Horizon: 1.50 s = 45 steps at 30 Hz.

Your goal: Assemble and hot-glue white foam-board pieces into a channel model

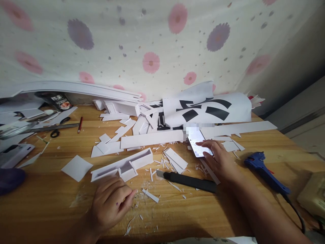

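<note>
My left hand (111, 200) rests on the wooden table in a loose fist, with nothing visible in it. Just beyond its knuckles lies a narrow white foam-board tray (124, 166) with a small boxed section on its near side; whether they touch I cannot tell. My right hand (219, 156) reaches over a lit smartphone (196, 140), thumb and fingers apart at the on-screen keyboard. The phone lies tilted on white strips. Between my hands a black utility knife (190, 181) lies with its blade out, pointing left.
A blue glue gun (266, 171) with its cord lies at the right. Foam-board offcuts (175, 159) and shavings litter the middle. Behind stand a curled printed sheet (208, 108) and long white strips (152, 139). Scissors (57, 130), a red pen (80, 124) and a dark jar (59, 101) are at left.
</note>
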Available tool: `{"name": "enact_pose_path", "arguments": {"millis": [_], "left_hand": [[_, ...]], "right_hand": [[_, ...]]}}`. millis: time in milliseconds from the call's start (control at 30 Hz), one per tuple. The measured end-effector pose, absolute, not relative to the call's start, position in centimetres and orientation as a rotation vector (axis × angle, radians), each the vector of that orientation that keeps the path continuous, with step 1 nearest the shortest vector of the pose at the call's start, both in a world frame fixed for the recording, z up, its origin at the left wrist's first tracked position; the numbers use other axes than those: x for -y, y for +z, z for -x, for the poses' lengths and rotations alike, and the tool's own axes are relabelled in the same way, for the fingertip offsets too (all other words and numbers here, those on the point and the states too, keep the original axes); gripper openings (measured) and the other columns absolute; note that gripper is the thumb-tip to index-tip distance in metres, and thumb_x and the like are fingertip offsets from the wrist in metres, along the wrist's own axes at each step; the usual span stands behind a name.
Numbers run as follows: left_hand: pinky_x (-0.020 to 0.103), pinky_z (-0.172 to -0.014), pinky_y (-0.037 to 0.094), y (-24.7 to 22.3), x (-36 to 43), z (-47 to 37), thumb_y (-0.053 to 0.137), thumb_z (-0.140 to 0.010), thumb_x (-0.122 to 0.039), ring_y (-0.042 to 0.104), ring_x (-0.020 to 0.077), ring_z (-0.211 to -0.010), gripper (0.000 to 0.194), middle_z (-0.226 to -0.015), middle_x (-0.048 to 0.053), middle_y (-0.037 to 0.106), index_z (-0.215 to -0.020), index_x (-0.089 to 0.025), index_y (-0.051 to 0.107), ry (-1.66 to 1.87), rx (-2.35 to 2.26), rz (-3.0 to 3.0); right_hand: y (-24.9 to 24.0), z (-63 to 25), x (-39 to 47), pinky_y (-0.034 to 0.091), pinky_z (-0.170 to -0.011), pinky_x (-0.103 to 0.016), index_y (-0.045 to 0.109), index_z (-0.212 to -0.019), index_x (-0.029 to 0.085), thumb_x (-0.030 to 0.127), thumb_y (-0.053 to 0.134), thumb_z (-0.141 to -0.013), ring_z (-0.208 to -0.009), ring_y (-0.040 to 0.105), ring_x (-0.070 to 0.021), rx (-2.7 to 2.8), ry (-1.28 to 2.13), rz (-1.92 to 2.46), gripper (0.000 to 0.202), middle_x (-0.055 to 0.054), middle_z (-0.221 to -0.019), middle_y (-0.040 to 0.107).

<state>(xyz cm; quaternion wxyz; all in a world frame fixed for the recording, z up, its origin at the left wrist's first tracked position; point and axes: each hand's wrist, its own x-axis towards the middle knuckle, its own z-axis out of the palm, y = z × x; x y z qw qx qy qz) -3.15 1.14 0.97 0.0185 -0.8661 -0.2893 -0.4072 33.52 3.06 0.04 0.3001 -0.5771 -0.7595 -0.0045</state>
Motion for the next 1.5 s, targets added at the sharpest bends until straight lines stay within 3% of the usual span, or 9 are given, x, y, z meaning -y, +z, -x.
{"name": "enact_pose_path", "arguments": {"millis": [400, 833, 1500], "left_hand": [[0.024, -0.053, 0.044, 1.1, -1.0, 3.1, 0.057, -0.083, -0.009, 0.054, 0.0112, -0.048, 0.021, -0.053, -0.004, 0.056, -0.07, -0.022, 0.046, -1.284, 0.913, 2.675], [0.025, -0.05, 0.042, 1.5, -1.0, 2.9, 0.057, -0.08, -0.003, 0.05, 0.0108, -0.047, 0.03, -0.05, -0.004, 0.054, -0.058, -0.021, 0.045, -1.268, 0.898, 2.676], [0.024, -0.059, 0.048, 1.6, -0.8, 2.9, 0.058, -0.079, -0.002, 0.055, 0.0102, -0.053, 0.026, -0.058, -0.002, 0.06, -0.062, -0.019, 0.049, -1.33, 0.908, 2.684]], "right_hand": [[-0.1, -33.6, -3.3, 0.048, -0.087, -0.05, 0.057, -0.107, 0.025, 0.017, 0.048, -0.083, -0.103, 0.058, -0.0287, 2.028, 0.0, 1.557, 0.027, -0.008, -0.104, 0.066], [-0.8, -34.5, -3.3, 0.049, -0.081, -0.045, 0.057, -0.099, 0.024, 0.02, 0.046, -0.086, -0.101, 0.059, -0.0271, 1.754, -0.028, 1.691, 0.017, -0.007, -0.104, 0.066], [-0.7, -34.6, -3.1, 0.05, -0.081, -0.047, 0.057, -0.095, 0.026, 0.022, 0.047, -0.087, -0.096, 0.062, -0.028, 1.613, -0.038, 1.746, 0.014, -0.008, -0.101, 0.069]]}}
